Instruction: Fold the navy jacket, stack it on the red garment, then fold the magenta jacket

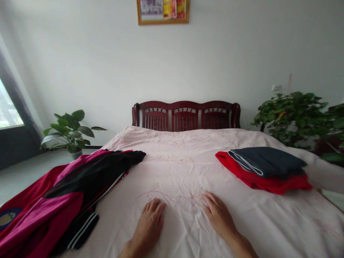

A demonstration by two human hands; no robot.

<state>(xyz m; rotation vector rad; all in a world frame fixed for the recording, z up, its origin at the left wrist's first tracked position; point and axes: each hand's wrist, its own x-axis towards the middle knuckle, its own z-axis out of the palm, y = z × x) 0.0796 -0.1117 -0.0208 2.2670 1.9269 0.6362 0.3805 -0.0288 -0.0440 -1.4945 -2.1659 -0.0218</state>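
The left hand (147, 225) and the right hand (219, 215) lay open and palm-down, resting on the pale pink embroidered bedspread (172, 168). A folded navy garment (266, 162) sat on red cloth (263, 182) to the right, and a magenta-and-black jacket (67, 190) lay to the left

Head camera faces forward and down over the bed (185, 168).
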